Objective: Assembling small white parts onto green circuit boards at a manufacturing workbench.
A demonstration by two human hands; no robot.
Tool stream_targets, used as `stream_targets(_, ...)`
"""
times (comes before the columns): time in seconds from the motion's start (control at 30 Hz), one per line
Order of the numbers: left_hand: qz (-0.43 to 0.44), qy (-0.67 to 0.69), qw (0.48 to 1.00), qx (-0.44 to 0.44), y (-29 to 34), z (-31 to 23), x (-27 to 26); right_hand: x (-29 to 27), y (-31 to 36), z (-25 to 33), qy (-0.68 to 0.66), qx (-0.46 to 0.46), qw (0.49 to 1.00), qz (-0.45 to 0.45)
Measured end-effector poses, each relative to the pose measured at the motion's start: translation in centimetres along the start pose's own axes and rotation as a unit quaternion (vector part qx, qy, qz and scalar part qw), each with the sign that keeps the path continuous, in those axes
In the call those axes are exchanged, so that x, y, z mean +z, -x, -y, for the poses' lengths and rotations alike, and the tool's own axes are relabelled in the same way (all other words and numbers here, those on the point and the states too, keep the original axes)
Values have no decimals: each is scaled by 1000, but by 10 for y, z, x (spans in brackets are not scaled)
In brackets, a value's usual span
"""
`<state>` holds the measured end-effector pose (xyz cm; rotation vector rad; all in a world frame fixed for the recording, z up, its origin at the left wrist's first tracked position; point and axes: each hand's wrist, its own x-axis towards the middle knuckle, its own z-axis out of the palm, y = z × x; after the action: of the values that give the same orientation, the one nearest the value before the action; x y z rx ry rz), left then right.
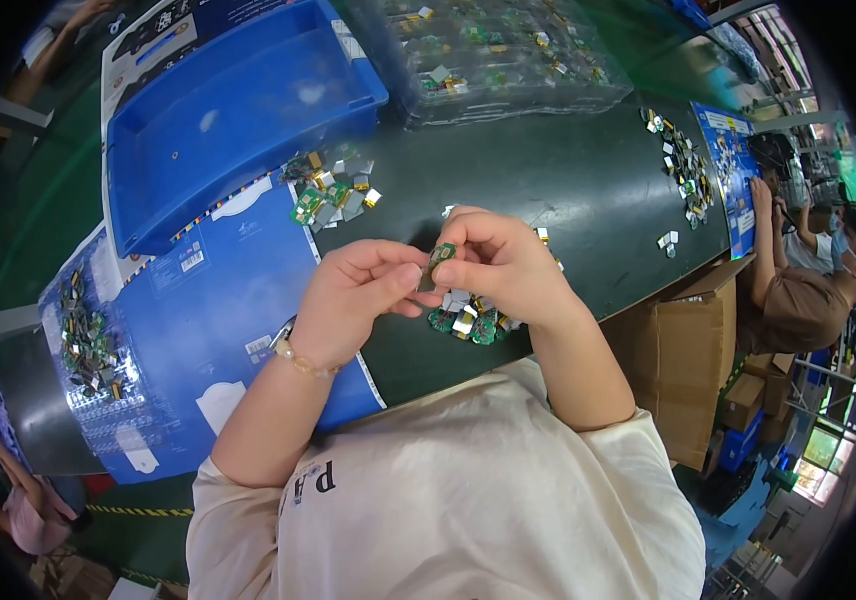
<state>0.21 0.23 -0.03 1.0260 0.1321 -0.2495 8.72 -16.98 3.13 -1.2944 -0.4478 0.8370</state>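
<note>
Between my two hands, over the dark green table, is a small green circuit board (443, 255) with a greyish flat piece at its lower left. My right hand (493, 262) pinches the board between thumb and fingers. My left hand (373, 285) is closed, its thumb and forefinger on the greyish piece beside the board. Just below my fingers lies a pile of green boards and silvery pieces (468, 318), partly covered by my right hand. Ahead and to the left, a second heap of boards and silver-grey pieces (333, 190) rests by the blue tray.
A blue plastic tray (238, 115) stands at the far left on blue printed sheets (248, 270). Stacked clear trays of boards (498, 60) stand at the back. More boards lie at the left (88, 340) and right (688, 170). A cardboard box (673, 350) adjoins the table's right edge; people sit nearby.
</note>
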Motion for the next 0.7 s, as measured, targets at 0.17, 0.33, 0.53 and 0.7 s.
stream_targets(0.17,-15,87,996,-24,-1,4,-2,-1,4,0,160,-10,985,-72)
stream_targets(0.33,-26,83,996,-21,-2,3,-2,4,1,-4,152,-44,981,-112)
stream_targets(0.53,-34,97,995,-18,-2,6,-2,3,0,-5,184,-41,975,-117)
stream_targets(0.7,-43,116,992,-20,-3,7,0,5,0,-6,183,-42,974,-126)
